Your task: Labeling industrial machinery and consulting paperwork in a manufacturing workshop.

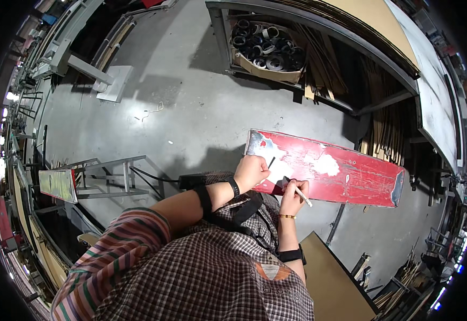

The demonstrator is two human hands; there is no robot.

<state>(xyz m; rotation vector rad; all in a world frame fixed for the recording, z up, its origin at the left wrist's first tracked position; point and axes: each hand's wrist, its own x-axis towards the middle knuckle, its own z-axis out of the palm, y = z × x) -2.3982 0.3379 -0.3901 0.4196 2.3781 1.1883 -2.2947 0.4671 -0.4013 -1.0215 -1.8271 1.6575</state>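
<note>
A long red bench top [372, 179] with worn, scratched paint and whitish patches lies in front of me. Over its near left end, my left hand [250, 172] is closed in a pinch; a thin dark strip [272, 161] sticks up beside its fingertips, seemingly held there. My right hand [294, 193] grips a slim tool with a pale handle [304, 198], close to the bench's near edge. A small dark piece [286, 180] shows at the right fingertips; whether it is the tool's tip I cannot tell.
A steel rack [220, 37] at the far right holds a cardboard box of black and white rolls [268, 48] and thin boards. A stool-like metal frame [121, 174] stands to the left. A tan panel [330, 278] lies near my right side.
</note>
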